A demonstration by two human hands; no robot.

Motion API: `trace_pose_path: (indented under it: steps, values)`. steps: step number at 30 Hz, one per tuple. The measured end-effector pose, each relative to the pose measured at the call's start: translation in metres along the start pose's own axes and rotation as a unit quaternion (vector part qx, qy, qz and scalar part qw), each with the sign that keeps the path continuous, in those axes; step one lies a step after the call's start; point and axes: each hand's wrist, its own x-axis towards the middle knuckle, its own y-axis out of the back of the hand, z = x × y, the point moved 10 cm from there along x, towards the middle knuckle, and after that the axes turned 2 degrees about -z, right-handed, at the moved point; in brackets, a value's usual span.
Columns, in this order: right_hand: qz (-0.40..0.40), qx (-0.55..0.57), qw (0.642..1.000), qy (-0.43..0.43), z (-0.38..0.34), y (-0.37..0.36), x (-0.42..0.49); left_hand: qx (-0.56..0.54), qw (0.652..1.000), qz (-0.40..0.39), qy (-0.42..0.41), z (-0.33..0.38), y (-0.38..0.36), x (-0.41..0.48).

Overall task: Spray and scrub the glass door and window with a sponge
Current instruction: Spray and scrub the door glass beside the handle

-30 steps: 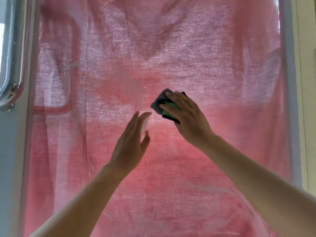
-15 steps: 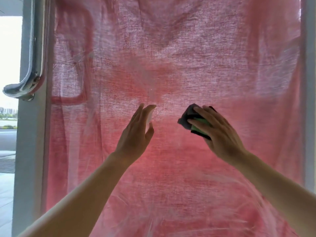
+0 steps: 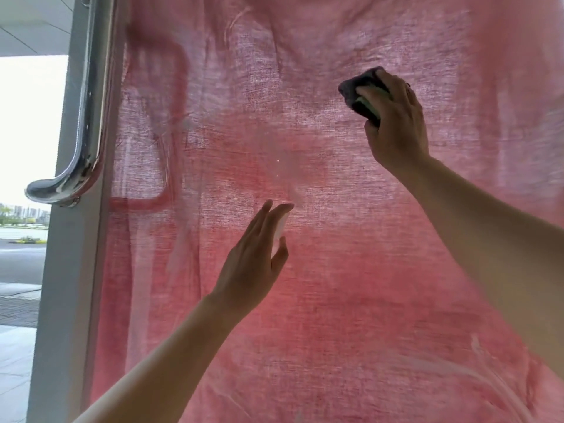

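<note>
At the door's left edge a chrome handle [image 3: 82, 123] runs down the grey frame [image 3: 58, 270], with open daylight beyond it. The glass door [image 3: 320, 346] fills the rest of my view, and a pink cloth [image 3: 219, 87] seems to hang behind the pane.

Low and centre, my left grip [image 3: 256, 261] is raised close to the glass, fingers nearly straight and pointing up and to the right. The thumb pinches a small white thing against them, which I take for the spray bottle [image 3: 279, 232], though most of it is hidden. Just above those fingertips there is a hazy patch [image 3: 283, 178] with a few bright droplets, which I read as fresh spray.

Towards the door's upper right, my right grip [image 3: 396, 120] is curled around the sponge [image 3: 360, 87], dark with a green layer, and presses it onto the glass. The sponge's long axis slants from upper left to lower right.

The hazy patch lies down and to the left of the sponge. The left grip is nearer it but has no scrubber, so I judge the next stroke belongs to the right, drawn diagonally down-left. Pale streaks [image 3: 476, 346] near the lower right look unwiped.
</note>
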Motion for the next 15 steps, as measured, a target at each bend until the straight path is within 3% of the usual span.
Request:
trace_pose_path:
  steps: [6, 15]
  values:
    - [-0.063, -0.013, 0.99, 0.127, -0.052, -0.026, -0.024, -0.01, 1.0, 0.004, 0.013, -0.019, 0.008, -0.007]
    - [-0.139, 0.01, 0.964, 0.228, -0.101, -0.052, -0.175, -0.033, 0.998, 0.022, 0.041, -0.021, 0.006, -0.021]
